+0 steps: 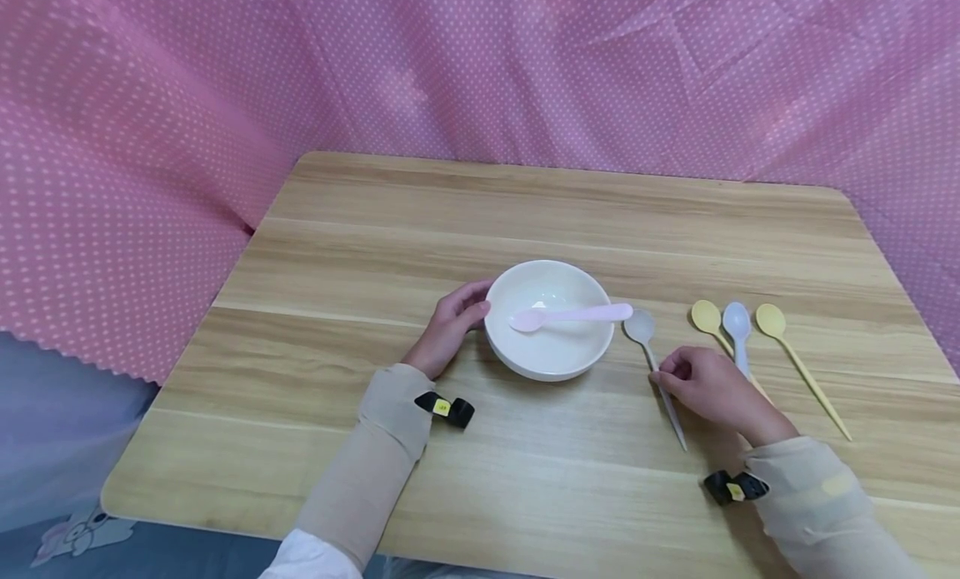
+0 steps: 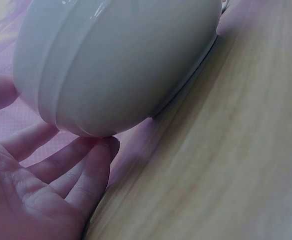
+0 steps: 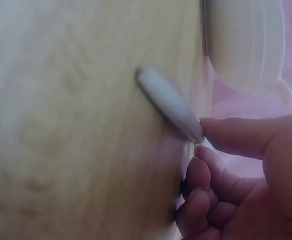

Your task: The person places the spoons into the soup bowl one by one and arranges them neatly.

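Observation:
A white bowl point(image 1: 551, 358) stands left of the spoons, with a pale pink spoon point(image 1: 573, 315) laid in it, its handle over the right rim. My left hand point(image 1: 448, 325) holds the bowl's left side; in the left wrist view its fingertips point(image 2: 106, 145) touch the curved outer wall and the thumb is by the rim. My right hand point(image 1: 716, 387) pinches the handle of a grey spoon point(image 1: 640, 326) between thumb and forefinger. That spoon's round head points toward the bowl. In the right wrist view the handle point(image 3: 168, 102) lies close over the wood.
Right of the grey spoon lie a yellow spoon point(image 1: 706, 316), a light blue spoon point(image 1: 737, 321) and another yellow spoon point(image 1: 802, 371). My right hand partly covers the first two. Pink dotted cloth point(image 1: 525, 71) hangs behind the wooden table point(image 1: 375, 229).

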`<state>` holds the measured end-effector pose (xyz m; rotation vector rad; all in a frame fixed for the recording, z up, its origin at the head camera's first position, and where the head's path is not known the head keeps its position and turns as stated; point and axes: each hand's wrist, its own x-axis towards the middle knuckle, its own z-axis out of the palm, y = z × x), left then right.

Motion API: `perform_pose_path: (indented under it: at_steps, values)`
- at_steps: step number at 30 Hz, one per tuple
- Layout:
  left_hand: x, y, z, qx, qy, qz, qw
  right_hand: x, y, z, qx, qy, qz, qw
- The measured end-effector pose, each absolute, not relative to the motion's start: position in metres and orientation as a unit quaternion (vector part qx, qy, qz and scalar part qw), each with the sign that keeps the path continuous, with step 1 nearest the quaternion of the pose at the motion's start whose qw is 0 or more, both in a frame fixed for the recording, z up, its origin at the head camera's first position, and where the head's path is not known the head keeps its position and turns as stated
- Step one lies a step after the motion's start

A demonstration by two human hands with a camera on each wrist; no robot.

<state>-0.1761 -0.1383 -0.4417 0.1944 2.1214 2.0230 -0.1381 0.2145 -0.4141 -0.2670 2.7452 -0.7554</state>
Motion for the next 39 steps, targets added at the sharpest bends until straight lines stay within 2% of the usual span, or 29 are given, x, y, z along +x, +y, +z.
perform_pose_path:
  at_steps: [26, 39]
  values:
    - [-0.177, -0.139, -0.442, 0.071, 0.710, 0.693, 0.104, -0.141, 0.211, -0.412, -0.065, 0.950, -0.246, 0.178]
    - [-0.163, -0.137, -0.412, 0.076, 0.719, 0.682, 0.112, -0.143, 0.211, -0.405, -0.076, 0.950, -0.252, 0.170]
